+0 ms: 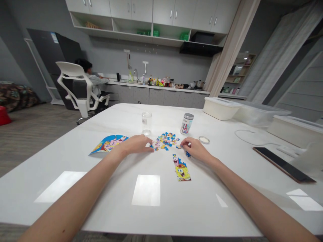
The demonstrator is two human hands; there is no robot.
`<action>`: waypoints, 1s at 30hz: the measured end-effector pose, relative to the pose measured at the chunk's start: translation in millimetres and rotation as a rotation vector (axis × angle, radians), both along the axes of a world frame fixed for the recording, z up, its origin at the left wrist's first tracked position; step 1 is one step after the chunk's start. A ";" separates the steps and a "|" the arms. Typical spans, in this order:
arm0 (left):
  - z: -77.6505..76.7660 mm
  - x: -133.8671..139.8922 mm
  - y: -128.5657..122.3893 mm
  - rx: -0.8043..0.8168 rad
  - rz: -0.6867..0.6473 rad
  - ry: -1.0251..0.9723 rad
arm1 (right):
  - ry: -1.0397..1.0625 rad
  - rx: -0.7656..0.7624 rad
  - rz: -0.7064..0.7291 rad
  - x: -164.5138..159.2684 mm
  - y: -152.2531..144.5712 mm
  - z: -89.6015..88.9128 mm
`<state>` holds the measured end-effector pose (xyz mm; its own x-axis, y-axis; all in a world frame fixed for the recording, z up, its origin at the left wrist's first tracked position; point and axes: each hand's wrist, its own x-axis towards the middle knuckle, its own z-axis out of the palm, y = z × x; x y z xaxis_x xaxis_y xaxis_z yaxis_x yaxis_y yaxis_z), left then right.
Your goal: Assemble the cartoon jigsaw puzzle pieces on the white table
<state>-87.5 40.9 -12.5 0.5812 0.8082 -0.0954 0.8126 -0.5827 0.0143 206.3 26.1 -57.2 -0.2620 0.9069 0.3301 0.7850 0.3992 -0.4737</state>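
Observation:
A loose heap of jigsaw puzzle pieces (166,139) lies on the white table. My left hand (137,144) rests at the heap's left edge, thumb and fingers apart around a small blue piece. On the other side, my right hand (195,149) has its fingers curled together, their tips at a pale puzzle piece (178,147). Blue pieces (188,154) show partly beneath that hand. Nearer to me lies a joined puzzle strip (181,169) with a yellow cartoon face. The curved picture sheet (108,144) is partly hidden behind my left forearm.
Behind the heap stand a clear open jar (146,123) and a printed can (187,123). A ring-like lid (204,139) lies right of them. Plastic bins (220,108), a cable and a dark tablet (282,163) occupy the right side. A person sits beyond the table, far left.

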 end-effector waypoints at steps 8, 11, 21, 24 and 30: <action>-1.3 1.5 -1.6 0.047 0.072 -0.023 | 0.003 0.007 0.000 0.4 -0.5 0.4; -2.9 0.2 0.1 -0.037 0.064 -0.039 | -0.003 0.001 -0.001 0.8 -0.6 0.6; 2.5 6.3 -8.5 -0.057 -0.084 -0.067 | -0.001 -0.001 0.011 1.4 -0.4 -0.1; 2.7 3.6 -6.3 -0.030 -0.064 -0.077 | -0.007 -0.008 0.007 1.1 -0.7 0.5; -2.0 -3.5 3.8 -0.032 0.032 -0.105 | -0.006 -0.011 0.009 0.9 -0.5 1.0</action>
